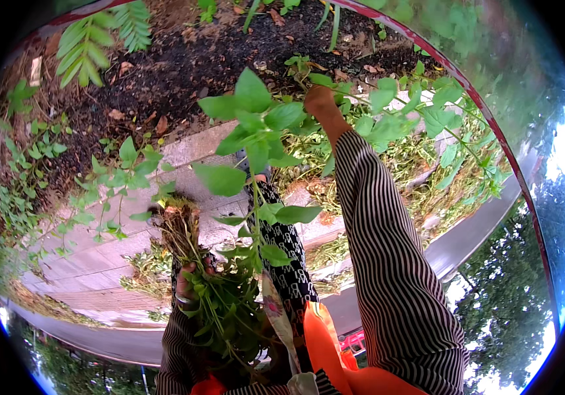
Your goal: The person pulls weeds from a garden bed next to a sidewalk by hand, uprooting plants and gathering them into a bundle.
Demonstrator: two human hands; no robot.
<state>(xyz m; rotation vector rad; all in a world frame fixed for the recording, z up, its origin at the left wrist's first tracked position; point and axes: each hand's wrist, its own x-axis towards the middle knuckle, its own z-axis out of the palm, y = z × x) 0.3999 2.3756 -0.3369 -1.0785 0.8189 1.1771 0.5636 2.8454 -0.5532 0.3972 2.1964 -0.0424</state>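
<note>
My left hand (pixel 186 286) holds a bunch of uprooted leafy weeds (pixel 228 306), with its tangled brown roots (pixel 179 224) pointing forward. A ring or band shows on that hand. My right hand (pixel 321 104) is stretched forward, its fingers closed around green weed stems (pixel 302 74) at the edge of the soil; leaves partly hide the fingers. A tall broad-leaved green plant (pixel 255 128) rises close to the camera between my arms. To the right of my right hand, long leafy stems (pixel 447 123) arch outward.
Dark soil (pixel 188 64) with dry leaves lies ahead, bordered by a pale stone kerb (pixel 203 143). Pulled weeds (pixel 381 163) are strewn over the paving (pixel 95 261). Low creeping plants (pixel 30 153) grow at the left. A curved red-and-white edge (pixel 465 81) crosses the upper right.
</note>
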